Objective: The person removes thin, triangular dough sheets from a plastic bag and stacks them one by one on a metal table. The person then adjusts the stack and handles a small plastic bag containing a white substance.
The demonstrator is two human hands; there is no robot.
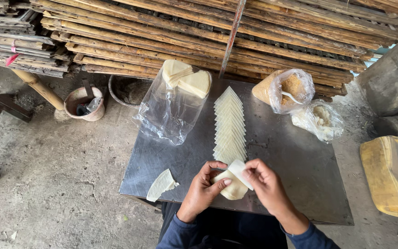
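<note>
Plastic, clear bag: upper middle of the frame, a crumpled see-through bag (173,110) lying on the metal table (291,157), with pale triangular wrappers (187,78) showing at its mouth.
Second bag: upper right, a rounded clear bag of brown crumbly filling (284,90), a white spoon (293,97) standing in it.
Third bag: just right of and below that one, a smaller clear bag of whitish filling (321,120).
Yellow block: far right edge, a big yellow wrapped block (392,175) off the table.
Wrapper row: centre, a neat overlapping row of pale pointed sheets (230,127) running down toward the hands.
Folded piece: lower left of the table, one cream folded piece (161,185) lying alone.
Left hand: lower centre, left hand (202,189) curled around a pale dough wrapper (233,184), thumb laid across its front, fingers cupped behind.
Right hand: right hand (266,184) close beside it, fingertips pinching the wrapper's upper white flap.
Wrapper position: held just above the near table edge, below the end of the row.
Bowl: upper left, a worn pinkish bowl (84,103) on the concrete floor.
</note>
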